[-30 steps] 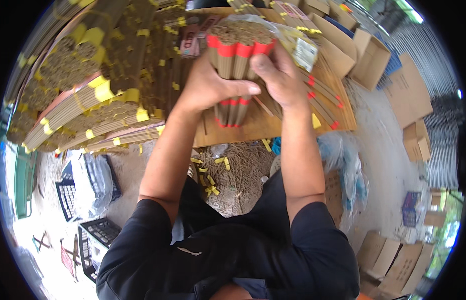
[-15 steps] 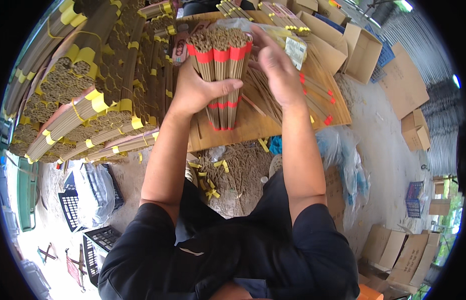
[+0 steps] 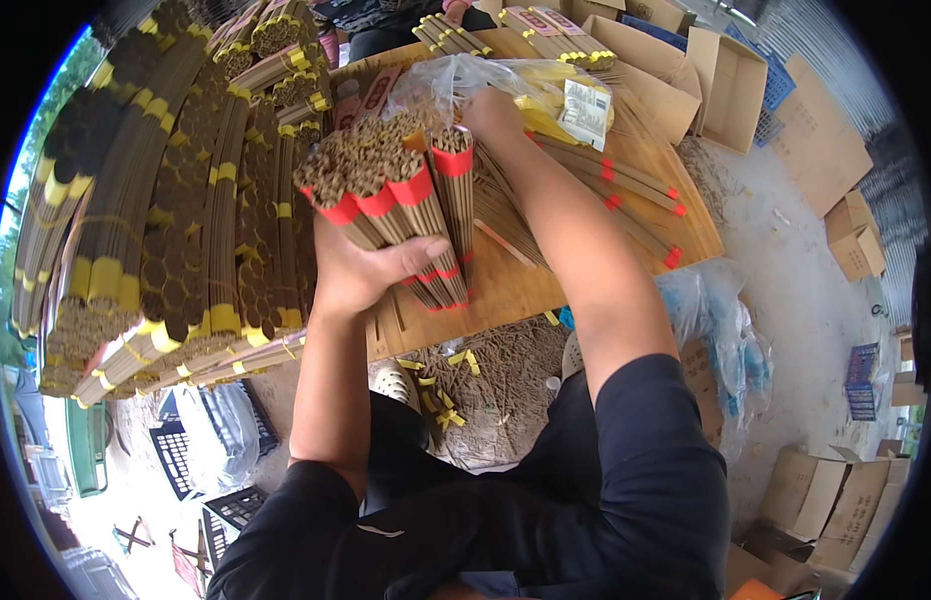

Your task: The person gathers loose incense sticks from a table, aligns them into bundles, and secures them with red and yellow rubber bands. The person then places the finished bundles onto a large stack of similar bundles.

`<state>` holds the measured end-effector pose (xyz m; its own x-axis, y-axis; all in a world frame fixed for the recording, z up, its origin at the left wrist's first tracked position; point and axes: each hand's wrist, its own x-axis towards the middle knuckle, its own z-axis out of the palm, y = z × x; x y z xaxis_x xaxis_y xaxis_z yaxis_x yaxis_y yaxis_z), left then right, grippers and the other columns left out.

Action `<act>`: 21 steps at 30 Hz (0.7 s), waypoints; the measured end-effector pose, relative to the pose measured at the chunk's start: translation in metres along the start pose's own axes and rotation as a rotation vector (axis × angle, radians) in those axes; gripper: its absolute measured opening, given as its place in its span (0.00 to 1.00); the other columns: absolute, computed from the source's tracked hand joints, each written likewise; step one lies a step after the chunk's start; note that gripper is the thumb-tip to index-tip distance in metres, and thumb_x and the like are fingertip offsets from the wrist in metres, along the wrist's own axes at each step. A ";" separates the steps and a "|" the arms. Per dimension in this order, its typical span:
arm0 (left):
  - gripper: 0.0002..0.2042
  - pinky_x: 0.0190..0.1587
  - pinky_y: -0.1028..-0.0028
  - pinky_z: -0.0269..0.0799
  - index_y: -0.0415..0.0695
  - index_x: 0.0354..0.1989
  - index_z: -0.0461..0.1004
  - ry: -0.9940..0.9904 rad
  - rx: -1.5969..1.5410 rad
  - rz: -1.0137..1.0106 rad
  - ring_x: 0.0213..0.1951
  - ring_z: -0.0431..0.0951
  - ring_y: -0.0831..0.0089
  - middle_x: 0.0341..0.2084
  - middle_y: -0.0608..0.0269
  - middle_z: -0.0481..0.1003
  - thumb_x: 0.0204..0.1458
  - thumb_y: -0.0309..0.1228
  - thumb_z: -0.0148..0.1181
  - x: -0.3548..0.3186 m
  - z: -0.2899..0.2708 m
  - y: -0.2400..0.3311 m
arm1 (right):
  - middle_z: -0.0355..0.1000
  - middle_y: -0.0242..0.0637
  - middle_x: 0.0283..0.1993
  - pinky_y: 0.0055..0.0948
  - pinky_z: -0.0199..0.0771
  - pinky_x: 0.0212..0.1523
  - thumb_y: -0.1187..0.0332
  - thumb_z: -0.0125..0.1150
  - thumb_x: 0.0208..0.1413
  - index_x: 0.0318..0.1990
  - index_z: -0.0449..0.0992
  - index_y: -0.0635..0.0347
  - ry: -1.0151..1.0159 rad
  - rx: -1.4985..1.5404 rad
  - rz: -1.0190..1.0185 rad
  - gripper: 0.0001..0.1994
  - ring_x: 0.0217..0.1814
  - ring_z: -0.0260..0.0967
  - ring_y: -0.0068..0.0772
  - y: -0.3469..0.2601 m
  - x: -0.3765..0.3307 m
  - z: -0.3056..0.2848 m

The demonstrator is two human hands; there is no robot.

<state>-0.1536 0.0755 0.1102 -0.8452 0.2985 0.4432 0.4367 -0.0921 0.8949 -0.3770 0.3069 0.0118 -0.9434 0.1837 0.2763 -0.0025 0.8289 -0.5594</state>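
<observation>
My left hand [image 3: 365,268] is wrapped round a thick cluster of brown stick bundles [image 3: 370,165], which look like incense sticks with red paper bands. The cluster leans to the left above the wooden table, its top ends toward me. A narrower red-banded stick bundle [image 3: 452,195] stands upright against its right side, a small gap showing between their tops. Beyond them, my right hand [image 3: 493,112] reaches to the clear plastic bag [image 3: 440,82]; its fingers are mostly hidden, so what it grips cannot be seen.
A tall pile of yellow-banded stick bundles [image 3: 175,200] fills the left side. Loose sticks and red-banded bundles [image 3: 635,215] lie on the wooden table [image 3: 505,285]. Open cardboard boxes [image 3: 725,95] stand at the back right. Another person [image 3: 405,30] is across the table.
My left hand and the cluster have moved left and tilted. My right hand has left the cluster's side and gone forward to the plastic bag. One bundle now stands apart from the cluster.
</observation>
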 end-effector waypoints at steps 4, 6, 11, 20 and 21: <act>0.30 0.49 0.69 0.78 0.36 0.50 0.76 -0.022 -0.044 -0.008 0.42 0.80 0.73 0.42 0.62 0.80 0.37 0.29 0.83 0.004 0.006 0.001 | 0.80 0.55 0.41 0.49 0.80 0.48 0.65 0.61 0.53 0.37 0.84 0.61 0.049 -0.128 0.005 0.11 0.45 0.80 0.55 0.019 0.034 0.038; 0.30 0.50 0.69 0.77 0.36 0.50 0.76 0.014 -0.032 -0.013 0.43 0.80 0.73 0.43 0.62 0.80 0.36 0.28 0.83 -0.002 0.001 0.002 | 0.79 0.58 0.41 0.51 0.80 0.46 0.61 0.60 0.55 0.37 0.84 0.63 -0.060 -0.107 -0.022 0.14 0.46 0.80 0.57 0.000 0.018 0.047; 0.31 0.53 0.69 0.76 0.36 0.53 0.76 -0.027 0.045 0.002 0.46 0.79 0.75 0.45 0.63 0.80 0.36 0.27 0.82 0.001 0.002 0.013 | 0.80 0.49 0.50 0.48 0.78 0.52 0.58 0.55 0.59 0.47 0.84 0.54 -0.249 -0.254 -0.040 0.17 0.54 0.78 0.52 -0.011 0.016 0.024; 0.28 0.52 0.69 0.75 0.40 0.50 0.77 -0.044 0.020 -0.015 0.45 0.79 0.75 0.43 0.64 0.82 0.37 0.30 0.81 0.005 0.002 0.009 | 0.82 0.45 0.39 0.45 0.80 0.45 0.53 0.64 0.46 0.36 0.87 0.48 0.047 -0.042 0.041 0.15 0.43 0.80 0.49 -0.004 0.024 -0.035; 0.28 0.51 0.69 0.75 0.40 0.49 0.77 -0.054 0.037 -0.031 0.44 0.79 0.76 0.42 0.64 0.82 0.37 0.30 0.81 0.005 0.000 0.010 | 0.82 0.45 0.38 0.44 0.80 0.44 0.54 0.64 0.46 0.37 0.87 0.49 0.091 0.005 0.029 0.15 0.42 0.80 0.49 -0.002 0.025 -0.040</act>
<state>-0.1530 0.0760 0.1213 -0.8410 0.3517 0.4111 0.4226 -0.0474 0.9051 -0.3869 0.3308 0.0511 -0.9089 0.2553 0.3296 0.0230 0.8201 -0.5718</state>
